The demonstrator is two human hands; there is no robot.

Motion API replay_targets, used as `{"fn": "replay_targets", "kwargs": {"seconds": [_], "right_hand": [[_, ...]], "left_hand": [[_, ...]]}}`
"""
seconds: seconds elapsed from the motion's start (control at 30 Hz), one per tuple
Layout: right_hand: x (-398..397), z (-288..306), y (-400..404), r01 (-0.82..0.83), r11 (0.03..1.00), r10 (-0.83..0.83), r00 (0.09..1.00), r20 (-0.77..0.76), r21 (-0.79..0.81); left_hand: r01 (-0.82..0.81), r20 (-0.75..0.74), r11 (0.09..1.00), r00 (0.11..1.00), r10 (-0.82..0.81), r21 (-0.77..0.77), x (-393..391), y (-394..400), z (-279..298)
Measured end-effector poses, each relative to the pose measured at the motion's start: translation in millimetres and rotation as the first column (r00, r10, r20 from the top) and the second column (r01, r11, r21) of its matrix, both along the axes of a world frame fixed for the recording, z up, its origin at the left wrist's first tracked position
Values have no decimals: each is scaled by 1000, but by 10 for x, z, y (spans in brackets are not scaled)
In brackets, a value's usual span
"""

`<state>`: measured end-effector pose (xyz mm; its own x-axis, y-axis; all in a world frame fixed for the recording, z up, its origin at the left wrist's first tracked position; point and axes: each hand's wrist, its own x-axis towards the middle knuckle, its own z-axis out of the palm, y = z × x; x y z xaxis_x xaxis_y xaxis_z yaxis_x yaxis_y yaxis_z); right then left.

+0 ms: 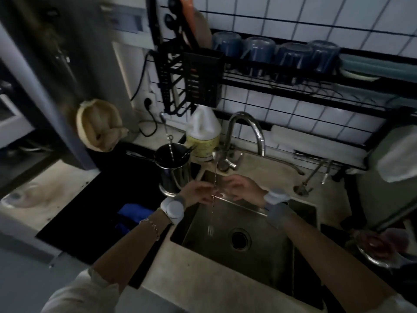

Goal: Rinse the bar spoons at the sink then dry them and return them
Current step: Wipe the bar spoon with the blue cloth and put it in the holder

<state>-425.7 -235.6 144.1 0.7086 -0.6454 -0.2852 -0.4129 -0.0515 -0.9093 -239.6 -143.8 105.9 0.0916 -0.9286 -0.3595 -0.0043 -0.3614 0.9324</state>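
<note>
— Where's the bar spoon (214,193)?
— Upright over the sink (259,263), mid-shaft pinched between left hand (198,192) and right hand (242,188), fork end down.
— Room around it?
— Faucet (246,136) behind, steel cup (173,170) just left; basin open below.

At the top of my frame I see a black wire rack (282,73) on the tiled wall, with four blue cups (276,55) upside down along it. Below it, at centre, stands a white jug with a yellow label (203,136). A blue cloth (133,214) lies lower left of centre. At left a tan mitt-like object (99,125) hangs; I can't tell what it is.
</note>
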Motion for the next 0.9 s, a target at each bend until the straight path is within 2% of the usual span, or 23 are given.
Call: {"fn": "replay_targets", "kwargs": {"seconds": [0.07,0.17,0.3,0.43,0.53,0.7,0.9], "right_hand": [[138,-73,48,-27,1000,27,998,-57,17],[546,-171,202,-106,994,109,987,-121,33],[1128,-277,498,-232,973,226,953,-200,-9],[1515,-416,703,-286,956,262,931,-254,-62],[1918,-574,909,-359,933,335,886,-322,-18],[2158,-793,982,-428,901,358,822,-443,-67],[2450,-986,1100,-481,876,383,735,-559,-31]], "left_hand": [[-13,-77,999,997,17,50,123,88,60],[-42,-284,985,955,89,168,452,378,88],[-170,-255,973,945,206,156,917,830,-21],[-210,-224,974,949,224,85,1243,1184,-97],[-296,-267,953,915,302,66,1630,1583,-149],[-254,-361,959,888,284,129,2019,1915,-201],[-357,-310,928,875,372,106,2307,2180,-374]]}}
